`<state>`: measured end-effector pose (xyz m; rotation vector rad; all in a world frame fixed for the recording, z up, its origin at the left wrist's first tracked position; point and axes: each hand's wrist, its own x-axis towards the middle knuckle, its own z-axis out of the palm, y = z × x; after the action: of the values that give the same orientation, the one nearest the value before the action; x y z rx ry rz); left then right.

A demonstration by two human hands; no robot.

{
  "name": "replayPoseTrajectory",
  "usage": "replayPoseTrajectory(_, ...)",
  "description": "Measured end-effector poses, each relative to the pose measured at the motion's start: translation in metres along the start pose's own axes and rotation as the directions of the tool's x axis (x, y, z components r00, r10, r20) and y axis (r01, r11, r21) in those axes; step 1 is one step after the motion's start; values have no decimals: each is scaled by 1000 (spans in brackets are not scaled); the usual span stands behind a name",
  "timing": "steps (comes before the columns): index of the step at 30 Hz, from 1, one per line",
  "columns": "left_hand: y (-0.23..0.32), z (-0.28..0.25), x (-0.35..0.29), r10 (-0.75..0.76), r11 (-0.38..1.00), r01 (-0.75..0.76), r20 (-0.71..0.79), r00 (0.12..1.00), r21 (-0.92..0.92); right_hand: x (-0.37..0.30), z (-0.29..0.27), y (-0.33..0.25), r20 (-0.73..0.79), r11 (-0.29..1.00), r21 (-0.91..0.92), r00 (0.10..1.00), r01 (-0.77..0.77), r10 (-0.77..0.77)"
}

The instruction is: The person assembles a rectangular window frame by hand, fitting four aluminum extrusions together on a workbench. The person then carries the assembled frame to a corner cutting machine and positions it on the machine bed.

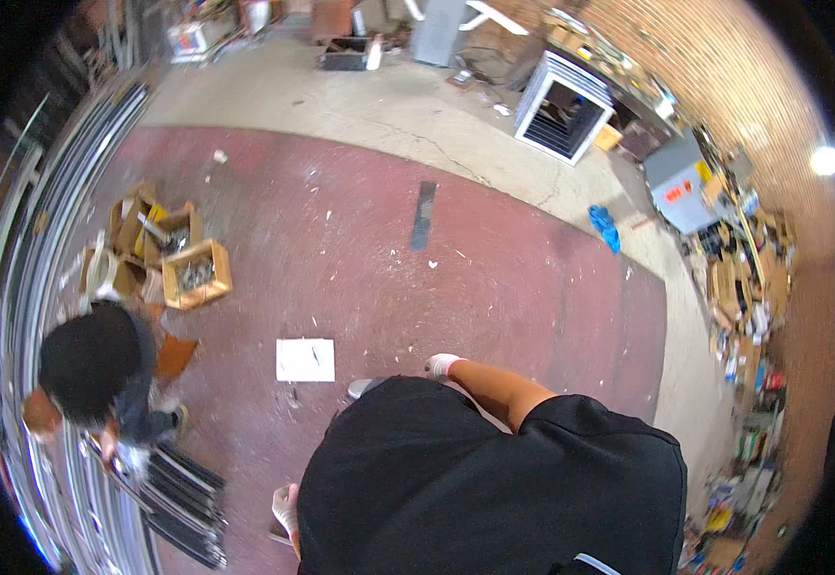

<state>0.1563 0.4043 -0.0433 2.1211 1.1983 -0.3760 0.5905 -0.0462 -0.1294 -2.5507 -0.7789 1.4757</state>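
Note:
My right hand (444, 365), in a white glove with a pink cuff, reaches out past my black-shirted body, low over the dark red floor. Its fingers are too small and blurred to read. At my left side, my left hand (286, 505), also in a white glove, hangs low with its fingers curled. Just below it shows a dark edge of something I cannot make out. A white sheet of paper (305, 360) with a dark pen-like mark lies on the floor between my hands and the boxes. My body hides the area beneath me.
To the left a person (101, 364) bends beside dark metal bars (183, 508) and long metal profiles (29, 259). Open boxes of small parts (197, 275) stand near them. A dark strip (424, 216), blue cloth (605, 228) and white frames (563, 105) lie or stand further off.

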Motion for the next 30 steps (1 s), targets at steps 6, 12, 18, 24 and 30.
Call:
replayPoseTrajectory(6,-8,114,-111,-110,926,55,-131,985,-372,46,-66,-42,279,934,-288,951,212,-130)
replayPoseTrajectory(12,23,146,-266,-741,505,564,6,671,-653,81,-118,-59,166,921,-303,965,244,-201)
replayPoseTrajectory(18,74,197,-331,-851,299,446,-24,524,-844,135,-152,-83,230,855,-458,961,244,-151)
replayPoseTrajectory(24,143,257,-310,-833,137,555,208,513,-820,121,-136,-173,271,826,-310,876,471,-398)
replayPoseTrajectory(30,142,282,-265,-753,121,447,211,623,-886,74,-110,-220,328,845,-231,856,482,-399)
